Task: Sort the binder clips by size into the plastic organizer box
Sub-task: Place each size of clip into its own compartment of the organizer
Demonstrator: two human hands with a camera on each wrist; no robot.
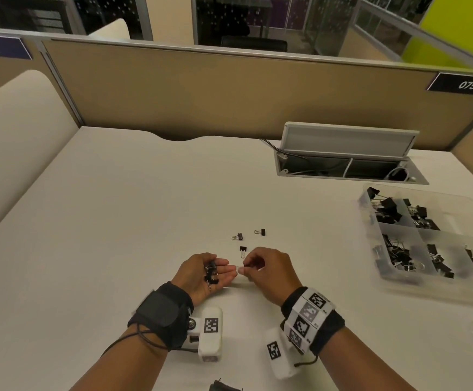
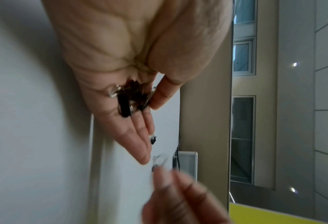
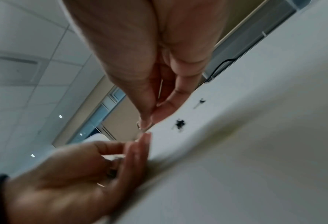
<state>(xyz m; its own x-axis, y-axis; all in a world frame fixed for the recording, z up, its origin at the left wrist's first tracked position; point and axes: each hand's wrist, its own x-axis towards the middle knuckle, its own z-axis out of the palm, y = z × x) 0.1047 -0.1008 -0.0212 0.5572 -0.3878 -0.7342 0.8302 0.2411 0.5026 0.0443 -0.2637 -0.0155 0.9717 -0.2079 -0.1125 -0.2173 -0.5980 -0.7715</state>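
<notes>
My left hand (image 1: 220, 270) lies palm up just above the white desk, fingers straight, with several small black binder clips (image 1: 210, 273) heaped on the palm and the thumb resting against them. In the left wrist view the same heap (image 2: 128, 100) sits at the base of the fingers. My right hand (image 1: 243, 267) pinches one small clip by its wire handle (image 3: 139, 125) between thumb and forefinger, right at the left fingertips. Three small clips lie loose beyond the hands (image 1: 242, 251) (image 1: 238, 237) (image 1: 260, 232). The clear organizer box (image 1: 427, 289) stands at the right, its compartments holding black clips.
An open cable tray (image 1: 348, 165) with a raised lid is set into the desk behind the box. A beige partition (image 1: 229, 88) closes the far edge. A dark object (image 1: 224, 387) peeks in at the near edge. Bare desk stretches to the left.
</notes>
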